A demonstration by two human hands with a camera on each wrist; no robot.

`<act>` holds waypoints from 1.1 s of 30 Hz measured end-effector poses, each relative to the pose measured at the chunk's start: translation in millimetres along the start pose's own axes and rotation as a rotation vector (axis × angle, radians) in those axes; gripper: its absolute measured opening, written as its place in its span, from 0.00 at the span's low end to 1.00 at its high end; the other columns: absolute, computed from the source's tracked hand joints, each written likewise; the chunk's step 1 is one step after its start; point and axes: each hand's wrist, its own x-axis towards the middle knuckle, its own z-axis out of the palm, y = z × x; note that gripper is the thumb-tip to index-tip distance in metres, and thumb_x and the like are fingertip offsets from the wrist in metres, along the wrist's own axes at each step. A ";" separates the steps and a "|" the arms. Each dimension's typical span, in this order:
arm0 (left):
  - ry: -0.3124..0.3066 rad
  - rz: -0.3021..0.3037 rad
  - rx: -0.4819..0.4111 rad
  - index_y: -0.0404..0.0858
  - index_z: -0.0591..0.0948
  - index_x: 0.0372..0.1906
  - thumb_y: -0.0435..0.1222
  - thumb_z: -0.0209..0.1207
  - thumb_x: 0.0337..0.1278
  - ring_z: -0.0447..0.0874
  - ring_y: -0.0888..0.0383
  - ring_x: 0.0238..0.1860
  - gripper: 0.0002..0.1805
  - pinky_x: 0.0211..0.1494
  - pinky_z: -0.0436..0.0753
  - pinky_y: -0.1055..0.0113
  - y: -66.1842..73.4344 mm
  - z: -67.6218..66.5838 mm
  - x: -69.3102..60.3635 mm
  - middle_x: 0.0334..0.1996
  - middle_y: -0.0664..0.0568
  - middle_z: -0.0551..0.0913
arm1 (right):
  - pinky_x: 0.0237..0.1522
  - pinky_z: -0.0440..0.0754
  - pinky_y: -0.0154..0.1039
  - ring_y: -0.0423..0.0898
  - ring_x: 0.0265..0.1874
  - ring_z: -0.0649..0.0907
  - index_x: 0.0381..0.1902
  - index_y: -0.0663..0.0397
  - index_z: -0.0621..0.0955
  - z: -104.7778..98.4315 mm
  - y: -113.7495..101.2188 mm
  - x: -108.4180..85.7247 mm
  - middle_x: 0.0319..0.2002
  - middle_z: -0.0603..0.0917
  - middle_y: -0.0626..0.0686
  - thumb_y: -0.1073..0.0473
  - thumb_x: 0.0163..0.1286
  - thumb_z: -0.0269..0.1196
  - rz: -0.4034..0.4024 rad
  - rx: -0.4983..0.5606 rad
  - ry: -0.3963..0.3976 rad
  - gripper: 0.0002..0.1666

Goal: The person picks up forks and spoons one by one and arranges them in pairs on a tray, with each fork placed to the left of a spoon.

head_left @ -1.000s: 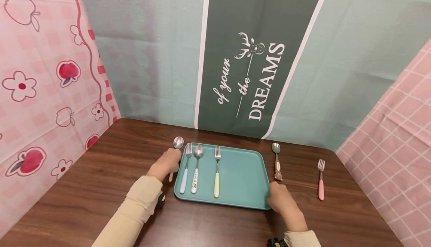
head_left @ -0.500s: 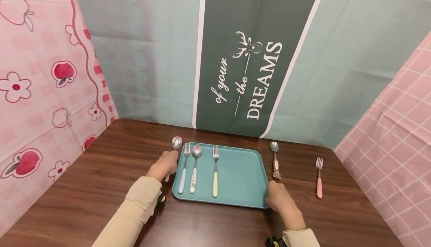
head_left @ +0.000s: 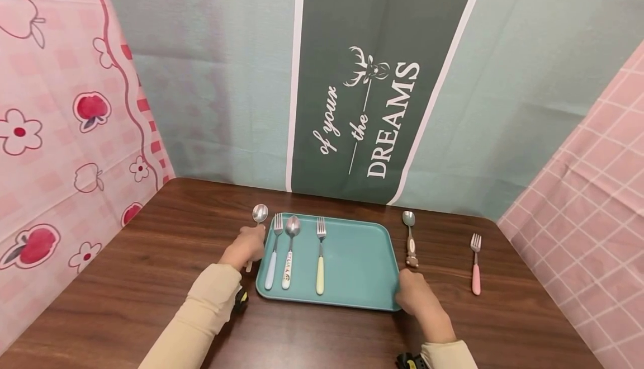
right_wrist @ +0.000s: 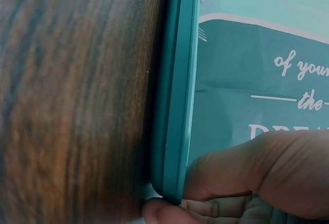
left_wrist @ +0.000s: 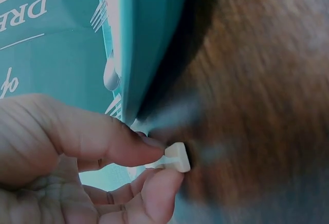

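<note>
At the left side of the teal tray (head_left: 357, 263), the left hand (head_left: 247, 245) pinches the pale handle (left_wrist: 176, 158) of a spoon (head_left: 260, 213) between thumb and fingers. The right hand (head_left: 416, 296) grips the tray's right edge near its front corner; in the right wrist view its thumb and fingers lie around the rim (right_wrist: 177, 131). On the tray lie a blue-handled fork (head_left: 270, 270), a spoon with a patterned white handle (head_left: 287, 270) and a yellow-handled fork (head_left: 320, 275), side by side.
Right of the tray, a spoon with a brown bear-shaped handle (head_left: 411, 249) lies on the wooden table (head_left: 151, 268). Farther right is a pink-handled fork (head_left: 476, 279). Cloths hang behind the table and at both sides.
The left hand's spoon has shifted slightly left relative to the tray's edge. The right hand keeps its hold on the tray. The whole head view has drifted a little to the right.
</note>
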 end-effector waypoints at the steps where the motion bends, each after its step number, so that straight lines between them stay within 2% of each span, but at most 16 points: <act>1: -0.006 -0.001 0.002 0.27 0.59 0.66 0.20 0.54 0.49 0.76 0.45 0.23 0.35 0.12 0.73 0.66 -0.6 -0.1 0.5 0.53 0.17 0.57 | 0.19 0.69 0.38 0.47 0.18 0.70 0.21 0.62 0.71 0.1 0.0 -0.1 0.18 0.67 0.53 0.78 0.51 0.54 -0.002 -0.002 0.003 0.08; 4: -0.011 -0.013 -0.028 0.30 0.64 0.63 0.20 0.54 0.48 0.72 0.39 0.32 0.32 0.13 0.73 0.66 -3.4 0.9 2.3 0.53 0.19 0.57 | 0.19 0.68 0.38 0.46 0.17 0.70 0.20 0.61 0.71 0.6 0.2 -0.2 0.17 0.66 0.52 0.78 0.51 0.54 -0.003 -0.006 0.009 0.09; 6: -0.002 -0.030 -0.062 0.32 0.68 0.57 0.21 0.54 0.49 0.70 0.38 0.34 0.26 0.15 0.74 0.63 -5.5 2.0 2.3 0.51 0.21 0.58 | 0.19 0.68 0.38 0.46 0.17 0.70 0.19 0.61 0.70 0.9 0.4 -0.2 0.17 0.65 0.52 0.78 0.51 0.54 -0.001 -0.006 0.007 0.10; 9: 0.024 -0.052 -0.080 0.31 0.70 0.52 0.23 0.55 0.50 0.70 0.36 0.37 0.21 0.26 0.77 0.55 -7.4 3.2 0.7 0.46 0.24 0.61 | 0.18 0.68 0.37 0.46 0.17 0.70 0.19 0.61 0.70 1.2 0.7 -0.1 0.17 0.66 0.52 0.78 0.50 0.54 -0.004 -0.004 0.009 0.10; 12: 0.036 -0.055 -0.048 0.28 0.69 0.53 0.24 0.56 0.49 0.69 0.36 0.40 0.22 0.39 0.75 0.49 -7.8 3.7 0.4 0.42 0.27 0.64 | 0.18 0.68 0.37 0.46 0.17 0.70 0.19 0.61 0.70 1.7 1.4 0.2 0.17 0.66 0.52 0.78 0.50 0.54 -0.008 -0.002 0.012 0.10; 14: 0.041 -0.054 -0.031 0.27 0.68 0.55 0.24 0.57 0.49 0.69 0.36 0.41 0.25 0.43 0.73 0.47 -7.4 4.0 1.2 0.40 0.28 0.65 | 0.18 0.68 0.37 0.46 0.17 0.70 0.19 0.60 0.70 1.8 1.5 0.3 0.17 0.65 0.52 0.78 0.50 0.54 -0.007 0.000 0.013 0.10; 16: 0.039 -0.061 -0.031 0.26 0.67 0.55 0.23 0.57 0.48 0.69 0.36 0.40 0.26 0.41 0.75 0.49 -6.6 3.7 2.2 0.41 0.27 0.65 | 0.18 0.68 0.37 0.46 0.17 0.70 0.19 0.61 0.70 1.7 1.6 0.3 0.17 0.65 0.52 0.78 0.50 0.54 -0.001 0.004 0.008 0.10; 18: 0.035 -0.073 -0.050 0.27 0.65 0.59 0.22 0.56 0.48 0.69 0.35 0.40 0.28 0.33 0.77 0.52 -5.8 3.8 3.5 0.44 0.25 0.63 | 0.18 0.68 0.37 0.46 0.17 0.70 0.20 0.61 0.71 1.4 1.5 0.4 0.17 0.65 0.52 0.78 0.51 0.54 0.004 0.008 0.003 0.10; 23: 0.015 -0.099 -0.109 0.28 0.55 0.68 0.17 0.53 0.47 0.65 0.29 0.46 0.39 0.17 0.77 0.62 -4.1 3.9 6.4 0.54 0.19 0.53 | 0.18 0.68 0.37 0.46 0.17 0.70 0.21 0.62 0.71 1.0 1.4 0.4 0.17 0.66 0.52 0.78 0.50 0.54 0.006 0.005 0.006 0.09; 28: 0.008 -0.103 -0.110 0.28 0.53 0.69 0.16 0.52 0.46 0.63 0.27 0.48 0.40 0.15 0.77 0.62 -4.3 4.5 8.4 0.53 0.19 0.52 | 0.18 0.68 0.37 0.46 0.17 0.70 0.20 0.62 0.71 0.9 1.4 0.3 0.17 0.66 0.52 0.78 0.50 0.54 0.009 0.000 0.002 0.09; 33: 0.004 -0.134 -0.136 0.30 0.54 0.69 0.15 0.52 0.45 0.60 0.27 0.50 0.41 0.16 0.77 0.61 -3.0 3.7 8.9 0.54 0.21 0.52 | 0.18 0.68 0.37 0.46 0.17 0.70 0.19 0.61 0.71 1.5 1.7 1.0 0.17 0.66 0.52 0.77 0.50 0.55 0.011 -0.007 0.003 0.09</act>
